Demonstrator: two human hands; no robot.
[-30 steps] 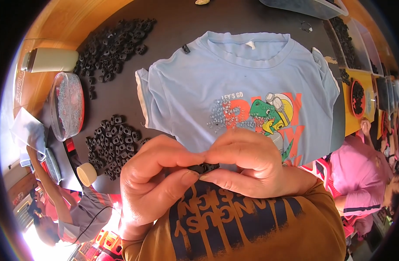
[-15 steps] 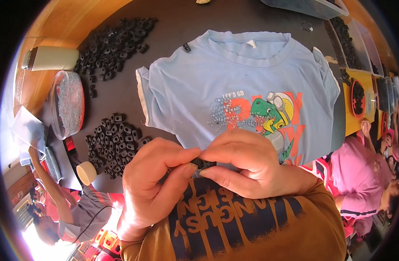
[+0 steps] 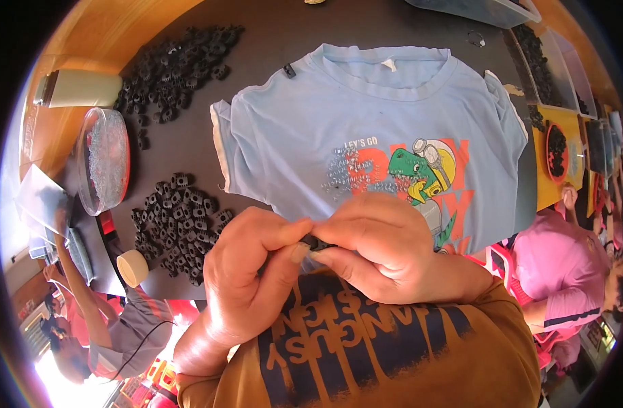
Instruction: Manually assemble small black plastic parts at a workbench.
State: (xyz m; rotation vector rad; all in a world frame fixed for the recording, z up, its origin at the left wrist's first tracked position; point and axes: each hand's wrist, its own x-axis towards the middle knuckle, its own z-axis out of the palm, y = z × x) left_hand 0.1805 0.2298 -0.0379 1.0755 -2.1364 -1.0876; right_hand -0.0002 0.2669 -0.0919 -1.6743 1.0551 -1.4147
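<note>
With left hand (image 3: 251, 272) and right hand (image 3: 386, 248) we're pinching a small black part (image 3: 314, 241) — apparently working it, now needing steady pressure.

Tabletop (image 3: 183, 144) had a decent lane between upper black pile (image 3: 172, 73) and lower black pile (image 3: 179, 224), but tub (image 3: 127, 166) and shirt (image 3: 277, 146) blocked its ends.

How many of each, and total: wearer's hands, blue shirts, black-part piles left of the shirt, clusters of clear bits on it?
Hands: 2 (left hand, right hand)
Blue shirt: 1
Black piles: 2 (upper pile, lower pile)
Clear cluster: 1
Total: 6
</note>
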